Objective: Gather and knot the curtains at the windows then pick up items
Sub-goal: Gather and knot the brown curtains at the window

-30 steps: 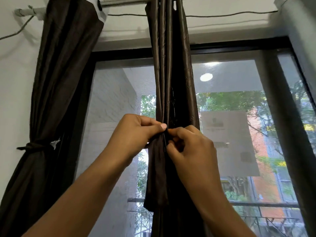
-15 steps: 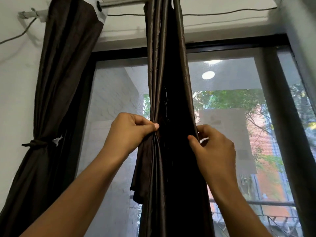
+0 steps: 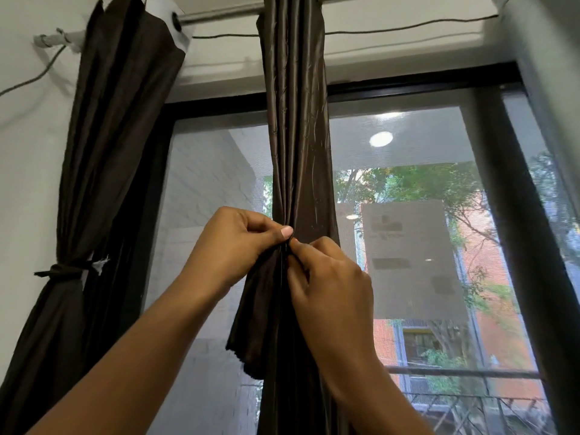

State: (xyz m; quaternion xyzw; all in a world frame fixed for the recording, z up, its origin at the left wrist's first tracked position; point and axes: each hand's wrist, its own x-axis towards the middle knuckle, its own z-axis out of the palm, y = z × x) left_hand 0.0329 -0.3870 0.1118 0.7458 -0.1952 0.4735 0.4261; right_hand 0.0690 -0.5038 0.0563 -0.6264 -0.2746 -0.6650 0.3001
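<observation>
Centre curtain [image 3: 298,152]: dark brown, hangs from rod [image 3: 219,15] at top centre, gathered into narrow folds down the middle of the frame, covering part of the window [image 3: 408,189] behind.
Left hand [image 3: 238,243]: fingers curled, pinching the folds at mid-frame.
Right hand [image 3: 329,284]: just beside it, pinching the same folds.
Side curtain [image 3: 119,120]: left of frame, tied with a band [image 3: 62,271] at lower left.
Cable [image 3: 408,26]: strung across the top.
</observation>
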